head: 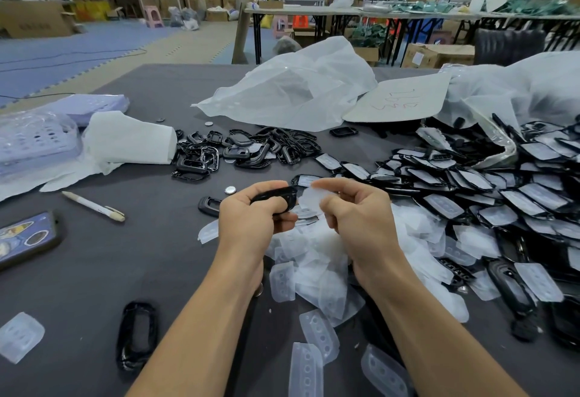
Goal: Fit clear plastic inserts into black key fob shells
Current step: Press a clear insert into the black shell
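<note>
Item 1. Left hand (248, 217): we record its fingers (284, 217) curled tight round a black key fob shell (277, 195), thumb along the top. The shell is held on edge above the middle of the desk (94, 271), its right end sticking out past the fingertips.

Item 2. Right hand (357, 214): thumb and forefinger pinch a clear insert (309, 200); the other fingers are curled loosely into the palm. The insert sits just beside the shell's right end, between the two hands; we cannot tell whether the two parts touch.

Item 3. Heap of loose clear inserts (317, 264): under and in front of both hands, spreading towards the desk's near edge.

Item 4. Pile of empty black shells (251, 148): mid-desk, beyond the hands, towards the far edge.

Item 5. Shells with inserts fitted (470, 189): a large overlapping pile along the right edge.

Item 6. Single shell (136, 334) and single insert (18, 335): near the near-left corner, well apart from each other.

Item 7. Sundries: pen (94, 206) and phone (25, 239) towards the left edge; coin cell (230, 189) just beyond the left hand; white plastic bag (298, 89) at the far edge.
</note>
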A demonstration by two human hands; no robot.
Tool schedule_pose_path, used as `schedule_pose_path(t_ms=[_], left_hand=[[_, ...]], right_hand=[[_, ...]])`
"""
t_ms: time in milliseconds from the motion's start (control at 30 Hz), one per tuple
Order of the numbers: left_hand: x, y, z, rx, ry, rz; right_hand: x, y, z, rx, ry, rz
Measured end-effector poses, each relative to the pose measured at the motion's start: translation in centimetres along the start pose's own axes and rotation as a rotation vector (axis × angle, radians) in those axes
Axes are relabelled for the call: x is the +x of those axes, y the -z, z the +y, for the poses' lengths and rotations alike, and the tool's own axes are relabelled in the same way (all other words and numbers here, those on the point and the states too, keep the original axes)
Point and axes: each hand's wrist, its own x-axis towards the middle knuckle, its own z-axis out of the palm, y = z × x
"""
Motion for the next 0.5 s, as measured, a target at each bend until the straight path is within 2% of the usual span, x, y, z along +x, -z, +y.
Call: schedule_pose_path(t_ms=[67,133,200,300,500], left_hand=[[0.0,0.0,0.1,-0.016,0.009,-0.016],[-0.1,0.1,0.1,-0.015,0.007,-0.033],[-0.1,0.2,0.2,-0.001,-0.002,-0.048],[-0.2,0.2,0.2,0.009,-0.013,-0.068],[-0.3,0.3,0.2,-0.005,-0.017,-0.075]], right_hand=[[0.0,0.1,0.2,-0.382,0.106,-0.01],[-0.4,0.0,-0.1,-0.8,0.125,-0.064],[-0.7,-0.1,-0.6,-0.993,0.12,-0.07],[-1.0,-0.2,-0.9,-1.082,0.232,-0.034],[-0.7,0.3,-0.9,-1.024,0.35,0.023]])
